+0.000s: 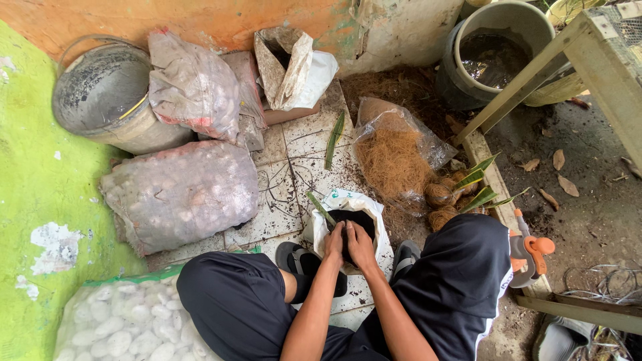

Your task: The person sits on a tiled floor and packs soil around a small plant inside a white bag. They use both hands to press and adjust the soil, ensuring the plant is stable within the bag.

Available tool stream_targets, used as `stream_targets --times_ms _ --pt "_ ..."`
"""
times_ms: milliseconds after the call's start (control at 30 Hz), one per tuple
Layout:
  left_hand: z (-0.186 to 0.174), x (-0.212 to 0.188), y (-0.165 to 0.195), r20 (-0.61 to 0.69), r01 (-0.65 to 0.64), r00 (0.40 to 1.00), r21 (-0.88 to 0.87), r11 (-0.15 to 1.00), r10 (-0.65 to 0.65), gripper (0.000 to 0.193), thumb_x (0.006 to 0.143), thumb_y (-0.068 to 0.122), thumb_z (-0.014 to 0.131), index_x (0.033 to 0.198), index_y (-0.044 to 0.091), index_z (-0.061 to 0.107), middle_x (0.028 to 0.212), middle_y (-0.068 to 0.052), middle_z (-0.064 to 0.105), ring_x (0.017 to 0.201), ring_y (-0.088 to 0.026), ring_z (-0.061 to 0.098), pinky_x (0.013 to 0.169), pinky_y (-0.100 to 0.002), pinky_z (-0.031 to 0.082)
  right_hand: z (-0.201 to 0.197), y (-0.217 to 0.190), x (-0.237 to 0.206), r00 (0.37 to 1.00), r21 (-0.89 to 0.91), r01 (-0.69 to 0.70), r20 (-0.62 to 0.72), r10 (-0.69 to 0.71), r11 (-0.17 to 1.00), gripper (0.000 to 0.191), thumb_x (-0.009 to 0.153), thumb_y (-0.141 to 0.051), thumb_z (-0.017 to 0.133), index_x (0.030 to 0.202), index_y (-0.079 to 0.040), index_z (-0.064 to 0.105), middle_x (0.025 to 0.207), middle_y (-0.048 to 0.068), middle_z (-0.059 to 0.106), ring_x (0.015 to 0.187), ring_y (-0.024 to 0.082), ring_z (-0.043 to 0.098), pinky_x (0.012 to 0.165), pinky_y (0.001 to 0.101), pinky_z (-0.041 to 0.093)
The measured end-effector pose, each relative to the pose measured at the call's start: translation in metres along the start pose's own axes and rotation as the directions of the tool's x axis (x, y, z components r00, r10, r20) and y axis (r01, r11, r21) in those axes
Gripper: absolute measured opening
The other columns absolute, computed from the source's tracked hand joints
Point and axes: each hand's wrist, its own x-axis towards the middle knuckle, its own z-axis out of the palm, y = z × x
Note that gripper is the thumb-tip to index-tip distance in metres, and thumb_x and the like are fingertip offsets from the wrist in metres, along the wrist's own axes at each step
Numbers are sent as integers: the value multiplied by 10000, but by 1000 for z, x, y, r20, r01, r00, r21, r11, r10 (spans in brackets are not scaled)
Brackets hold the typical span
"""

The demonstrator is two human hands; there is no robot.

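Dark soil [358, 218] fills a white bag [348, 200] just below the centre of the frame, standing on the tiled floor [301, 144] between the person's knees. Both hands reach into its mouth side by side: the left hand [334, 243] and right hand [361, 246] lie fingers-down on the soil, touching each other; whether they grip anything cannot be told. A clear bag of brown fibre [394, 157] lies just above, right of centre. A sack of white pebbles [127, 327] sits at lower left.
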Motion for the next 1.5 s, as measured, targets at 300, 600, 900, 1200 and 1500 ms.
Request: stream_targets --times_ms 300,600,900,1200,1500 --pt "-1 -2 -1 77 -92 993 18 996 91 430 929 347 674 1078 -53 732 961 -133 704 811 -226 640 699 -391 527 -3 -5 3 978 142 -208 47 203 968 562 1049 -483 464 1357 -39 619 1274 188 706 1201 289 660 1042 358 469" --pt "-7 3 3 356 177 928 -160 971 -110 320 999 367 611 1126 86 700 989 -61 727 833 -209 725 756 -383 606 -14 4 21 933 573 -353 159 323 740 565 1058 -464 473 1288 6 686 1226 80 730 1106 174 670 1004 286 484" --pt "-7 8 0 283 134 947 80 988 -152 481 955 479 618 1199 72 693 1129 -68 733 1014 -196 720 877 -365 592 -7 7 17 732 646 -679 551 401 351 504 960 -617 560 1092 -148 689 945 70 706 804 243 686 725 399 589" --pt "-1 11 -10 82 -131 991 426 895 106 571 884 539 670 1001 -13 758 931 -123 753 843 -233 697 757 -369 540 -2 23 15 714 672 -692 580 393 265 476 946 -632 589 1004 -166 669 898 49 705 753 223 682 704 391 588" --pt "-7 19 -12 126 -106 990 403 909 60 638 903 626 621 1020 14 760 938 -77 732 882 -185 664 802 -330 506 -3 29 14 745 714 -655 558 365 247 555 896 -705 596 1100 -199 702 1000 33 736 881 233 689 815 436 552"
